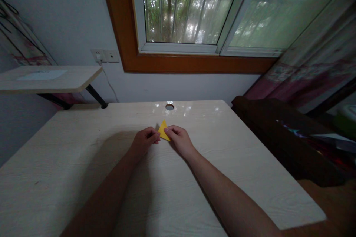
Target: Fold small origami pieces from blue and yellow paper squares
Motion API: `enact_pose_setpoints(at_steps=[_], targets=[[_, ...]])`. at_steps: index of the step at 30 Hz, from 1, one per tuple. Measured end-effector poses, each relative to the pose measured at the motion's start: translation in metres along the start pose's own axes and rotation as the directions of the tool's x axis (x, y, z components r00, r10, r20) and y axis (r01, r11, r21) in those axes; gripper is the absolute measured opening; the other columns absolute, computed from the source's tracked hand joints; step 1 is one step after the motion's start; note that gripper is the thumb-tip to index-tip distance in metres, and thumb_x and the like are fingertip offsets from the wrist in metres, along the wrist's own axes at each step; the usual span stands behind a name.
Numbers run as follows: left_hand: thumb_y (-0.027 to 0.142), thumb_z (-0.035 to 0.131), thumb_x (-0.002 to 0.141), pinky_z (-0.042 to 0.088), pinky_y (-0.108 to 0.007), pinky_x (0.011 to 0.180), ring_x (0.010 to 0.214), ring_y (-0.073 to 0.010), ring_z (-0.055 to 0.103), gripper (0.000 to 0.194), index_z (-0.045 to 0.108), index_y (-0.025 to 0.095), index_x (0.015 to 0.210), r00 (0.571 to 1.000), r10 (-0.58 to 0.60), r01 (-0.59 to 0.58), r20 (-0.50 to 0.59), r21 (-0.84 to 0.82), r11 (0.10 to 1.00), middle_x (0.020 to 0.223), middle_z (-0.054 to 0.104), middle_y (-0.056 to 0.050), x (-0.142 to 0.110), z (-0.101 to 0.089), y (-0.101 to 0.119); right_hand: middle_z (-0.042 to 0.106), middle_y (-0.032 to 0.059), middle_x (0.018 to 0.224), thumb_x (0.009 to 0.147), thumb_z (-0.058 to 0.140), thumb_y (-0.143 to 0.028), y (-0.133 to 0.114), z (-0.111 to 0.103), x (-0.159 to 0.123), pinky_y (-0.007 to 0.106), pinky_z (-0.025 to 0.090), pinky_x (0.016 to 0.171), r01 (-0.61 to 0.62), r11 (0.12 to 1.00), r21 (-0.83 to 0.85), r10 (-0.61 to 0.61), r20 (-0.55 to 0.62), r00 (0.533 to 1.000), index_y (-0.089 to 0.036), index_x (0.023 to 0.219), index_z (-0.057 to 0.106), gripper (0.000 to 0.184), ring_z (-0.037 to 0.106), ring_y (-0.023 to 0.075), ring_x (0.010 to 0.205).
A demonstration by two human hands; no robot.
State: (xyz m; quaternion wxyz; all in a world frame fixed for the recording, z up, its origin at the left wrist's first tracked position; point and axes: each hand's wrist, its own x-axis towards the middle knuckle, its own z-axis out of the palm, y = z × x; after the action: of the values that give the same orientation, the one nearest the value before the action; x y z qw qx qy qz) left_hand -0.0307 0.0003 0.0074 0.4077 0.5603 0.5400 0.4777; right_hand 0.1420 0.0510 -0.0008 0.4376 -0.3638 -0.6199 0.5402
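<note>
A small piece of yellow folded paper (164, 132), triangular with one point towards the window, is held just over the pale wooden desk (222, 163). My right hand (180, 140) pinches its right side, the thumb lying across its face. At its left corner, my left hand (145, 140) is closed, with thumb and fingertips gripping the edge. The fingers behind the paper are hidden.
A round cable hole (169, 107) sits near the desk's back edge. A raised shelf (80, 81) with a sheet of paper (41, 75) stands at the left. Beyond are a window (189, 14), a wall socket (105, 56) and dark furniture (267, 126) on the right.
</note>
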Motion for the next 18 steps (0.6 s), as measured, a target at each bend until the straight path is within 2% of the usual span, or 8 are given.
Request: enact_pose_setpoints(at_steps=[9,12,15,18], targets=[[0.037,0.063,0.081,0.045,-0.023,0.059,0.06,-0.013,0.057,0.021,0.065,0.017,0.08,0.999,0.032,-0.032,-0.018,0.002,0.999,0.067,0.065,0.0,0.0006,-0.0011,0.0001,0.066,0.0011,0.074,0.081,0.065,-0.04,-0.0021,-0.0016,-0.0011,0.026,0.042,0.065,-0.022,1.0,0.0,0.022,0.042,0.999,-0.017,0.079,0.072,0.024,0.056,0.0153,0.068],[0.037,0.064,0.081,0.046,-0.023,0.061,0.065,-0.0138,0.058,0.022,0.068,0.017,0.087,0.997,0.061,-0.06,-0.055,0.03,0.998,0.075,0.065,-0.001,0.0015,-0.0019,0.0046,0.067,0.001,0.076,0.082,0.065,-0.042,-0.0015,-0.0014,-0.0021,0.026,0.043,0.067,-0.017,0.999,-0.031,0.02,0.107,0.994,-0.018,0.081,0.073,0.025,0.057,0.0154,0.07],[0.037,0.063,0.081,0.047,-0.024,0.069,0.077,-0.016,0.061,0.022,0.069,0.017,0.086,0.994,0.105,-0.103,-0.037,0.036,0.994,0.085,0.066,-0.003,0.0016,-0.0025,0.0053,0.067,0.001,0.077,0.084,0.063,-0.044,-0.0011,-0.0002,-0.0037,0.026,0.043,0.067,0.016,0.997,-0.069,-0.002,0.191,0.982,-0.019,0.081,0.073,0.028,0.058,0.0151,0.07],[0.037,0.063,0.082,0.045,-0.022,0.064,0.072,-0.0145,0.058,0.021,0.068,0.017,0.08,0.994,0.113,-0.112,-0.006,0.06,0.992,0.078,0.062,-0.001,0.0013,-0.0031,0.0025,0.068,0.0015,0.077,0.085,0.062,-0.047,-0.0006,0.001,-0.005,0.025,0.043,0.066,0.044,0.992,-0.115,-0.015,0.241,0.97,-0.018,0.081,0.074,0.031,0.058,0.0152,0.07]])
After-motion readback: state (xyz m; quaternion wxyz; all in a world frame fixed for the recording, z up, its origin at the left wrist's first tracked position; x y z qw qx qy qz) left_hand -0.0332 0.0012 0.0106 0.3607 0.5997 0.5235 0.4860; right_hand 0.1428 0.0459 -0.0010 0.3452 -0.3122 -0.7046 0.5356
